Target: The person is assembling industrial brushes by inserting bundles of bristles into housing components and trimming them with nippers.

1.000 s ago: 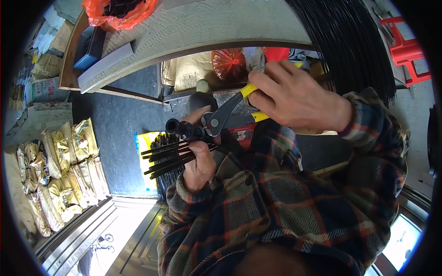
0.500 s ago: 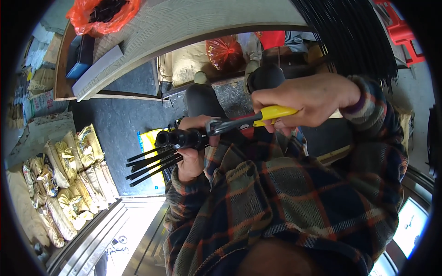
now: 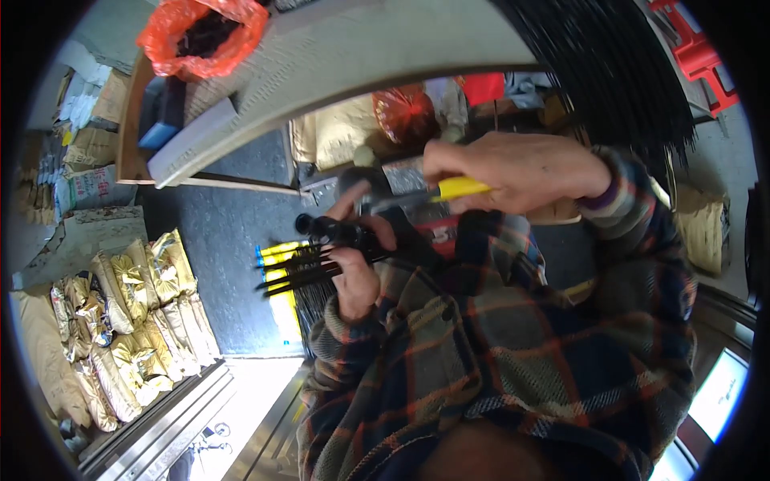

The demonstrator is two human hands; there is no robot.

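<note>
Pliers [image 3: 437, 192] with yellow handles sit clamped in your right hand [image 3: 513, 172], nose at the black rod bundle [image 3: 309, 268] gripped by your left hand [image 3: 357, 276], so squeeze steadily next.

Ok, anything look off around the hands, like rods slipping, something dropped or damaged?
Nothing stands out. The left hand grips the bundle of black rods, which fan out slightly at their free ends but stay in its grasp. The right hand holds the yellow-handled pliers at the bundle's top. No visible damage.
</note>
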